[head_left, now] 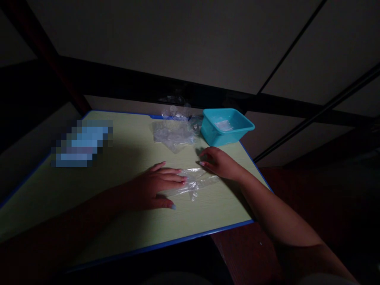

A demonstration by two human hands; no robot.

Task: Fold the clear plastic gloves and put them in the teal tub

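Head view, and it's dim. Everything beyond the tabletop is lost in shadow, and both forearms fade into the dark at the bottom edge. A pixelated patch (81,143) covers whatever lies on the left of the table (133,154), so that's unreadable.

The table is a pale green, wood-grained board with a blue rim. On it, near the middle, lies a thin clear plastic bag (197,180), crinkled and glossy; if anything is inside, it's too faint to tell. The left hand (154,186) is spread flat, fingers out, pressing on the bag's near end. The right hand (221,162) is curled over the far end, fingertips down on the film, but pinching or just resting, I cannot tell.

Behind them sits a heap of crumpled clear plastic (173,134), and just beside it a teal rectangular plastic tub (216,138) with a small pale piece (224,125) in its bottom.
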